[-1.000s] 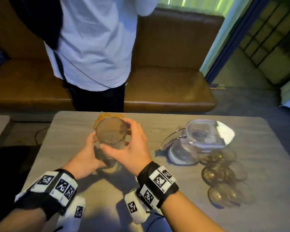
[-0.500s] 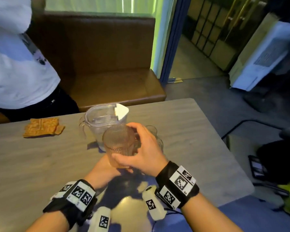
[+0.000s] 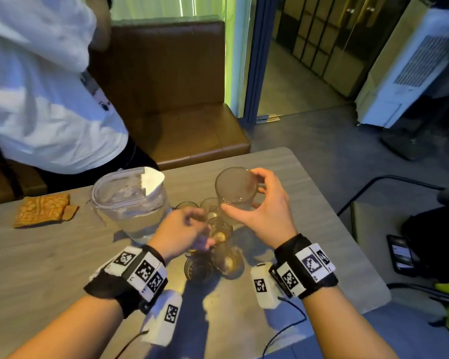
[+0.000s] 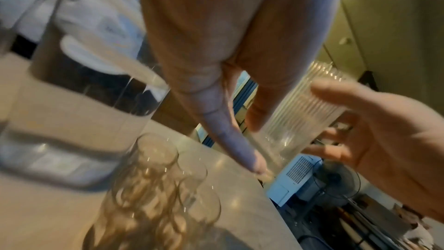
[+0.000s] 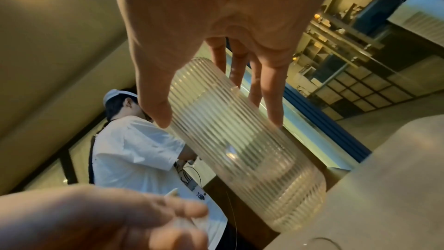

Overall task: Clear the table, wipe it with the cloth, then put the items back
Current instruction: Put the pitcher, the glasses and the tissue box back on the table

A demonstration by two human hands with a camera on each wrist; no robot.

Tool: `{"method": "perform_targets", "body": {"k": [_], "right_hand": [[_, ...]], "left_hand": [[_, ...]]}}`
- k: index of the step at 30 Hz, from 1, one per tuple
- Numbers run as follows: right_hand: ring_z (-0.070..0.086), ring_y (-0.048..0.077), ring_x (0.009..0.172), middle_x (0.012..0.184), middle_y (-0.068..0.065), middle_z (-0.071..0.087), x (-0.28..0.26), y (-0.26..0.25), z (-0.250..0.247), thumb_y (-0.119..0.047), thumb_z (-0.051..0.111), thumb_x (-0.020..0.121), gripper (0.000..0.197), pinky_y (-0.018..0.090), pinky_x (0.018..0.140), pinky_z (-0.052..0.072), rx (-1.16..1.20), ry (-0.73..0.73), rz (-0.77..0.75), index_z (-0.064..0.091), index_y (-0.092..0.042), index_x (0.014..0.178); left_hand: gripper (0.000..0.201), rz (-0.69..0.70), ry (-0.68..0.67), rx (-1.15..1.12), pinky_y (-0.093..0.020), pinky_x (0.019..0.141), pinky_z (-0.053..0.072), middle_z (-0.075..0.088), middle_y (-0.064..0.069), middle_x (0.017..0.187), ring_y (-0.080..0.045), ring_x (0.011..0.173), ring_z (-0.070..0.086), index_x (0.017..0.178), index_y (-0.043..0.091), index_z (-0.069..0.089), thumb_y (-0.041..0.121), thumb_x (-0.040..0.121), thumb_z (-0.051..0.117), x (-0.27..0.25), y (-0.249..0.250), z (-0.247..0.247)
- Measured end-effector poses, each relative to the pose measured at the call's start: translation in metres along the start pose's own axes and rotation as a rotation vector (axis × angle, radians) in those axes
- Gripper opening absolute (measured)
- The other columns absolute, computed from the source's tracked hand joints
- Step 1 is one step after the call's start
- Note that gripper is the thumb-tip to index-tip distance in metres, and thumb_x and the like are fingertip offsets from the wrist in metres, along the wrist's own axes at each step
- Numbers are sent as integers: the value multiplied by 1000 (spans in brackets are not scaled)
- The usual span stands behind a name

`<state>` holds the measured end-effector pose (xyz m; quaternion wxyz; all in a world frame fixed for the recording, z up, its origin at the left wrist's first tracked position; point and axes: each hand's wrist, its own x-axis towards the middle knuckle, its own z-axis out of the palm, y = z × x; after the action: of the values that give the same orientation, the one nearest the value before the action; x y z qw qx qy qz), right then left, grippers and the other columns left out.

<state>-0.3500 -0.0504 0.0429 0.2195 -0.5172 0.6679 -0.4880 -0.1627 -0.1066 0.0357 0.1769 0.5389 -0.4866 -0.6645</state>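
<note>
My right hand grips a clear ribbed glass by its side, thumb near me and fingers on the far side, just behind a cluster of several small amber glasses. The right wrist view shows the ribbed glass with its base low at the table; I cannot tell if it touches. My left hand hovers over the small glasses, fingers relaxed and holding nothing. A clear water pitcher with a white spout stands to the left. A folded orange cloth lies at the far left.
A person in a white shirt stands behind the table's far left, in front of a brown bench. The table's right edge is close to my right hand. A phone lies lower right, and a white air cooler stands beyond.
My right hand has carried the ribbed glass to the right, past the pitcher to behind the small glasses. My left hand has let go of it and now hangs over the small glasses.
</note>
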Motion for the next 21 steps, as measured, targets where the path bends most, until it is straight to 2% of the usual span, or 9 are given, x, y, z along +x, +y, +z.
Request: {"method": "perform_targets", "body": {"k": [2,4,6,9,11,15,19,21], "right_hand": [[50,5,114,126,-10,51,15,17,-3,-42,89,61,83,25,97,47,-11,-9,52,45,-28,129],[50,7,116,128,-9,51,28,33,-3,-41,90,61,84,26,99,46,-38,-34,78,45,-27,131],[51,6,116,128,-9,53,38,48,0,-40,90,61,84,24,99,44,-74,-68,88,46,-27,131],[51,5,114,128,-9,54,50,71,5,-40,90,61,86,21,96,43,-95,-114,124,46,-26,133],[51,5,115,128,-9,54,54,84,8,-39,90,62,87,21,94,42,-77,-160,172,45,-26,136],[49,5,112,123,-10,52,57,103,18,-35,89,66,84,22,93,43,-53,-247,228,42,-28,135],[48,8,118,130,-7,53,55,117,29,-38,88,66,85,25,98,43,-89,-266,241,42,-25,136],[49,10,120,132,-5,53,54,123,32,-40,88,64,87,28,100,45,-106,-258,247,42,-25,137]], "left_hand": [[31,136,33,19,-31,76,63,68,-12,119,-21,82,75,129,15,55,5,100,58,14,14,1],[37,223,-17,96,-31,88,60,62,-3,131,-18,95,73,136,17,54,5,102,53,31,22,5],[44,276,-96,266,-32,100,54,57,3,139,-14,112,66,144,18,49,2,103,49,47,25,10],[47,367,-105,568,-33,112,44,56,5,143,-9,129,54,146,19,50,8,100,56,68,25,17],[47,345,-113,608,-36,113,44,57,3,144,-9,128,55,145,17,50,7,100,56,79,21,20],[50,261,-127,572,-39,112,45,59,1,142,-11,124,60,144,14,51,-6,97,52,95,5,18],[52,237,-125,550,-25,106,46,60,1,137,-10,122,60,142,10,52,-14,96,47,102,-5,16],[52,235,-142,537,-20,103,47,59,5,133,-9,122,60,142,9,52,-15,96,46,103,-8,17]]}}
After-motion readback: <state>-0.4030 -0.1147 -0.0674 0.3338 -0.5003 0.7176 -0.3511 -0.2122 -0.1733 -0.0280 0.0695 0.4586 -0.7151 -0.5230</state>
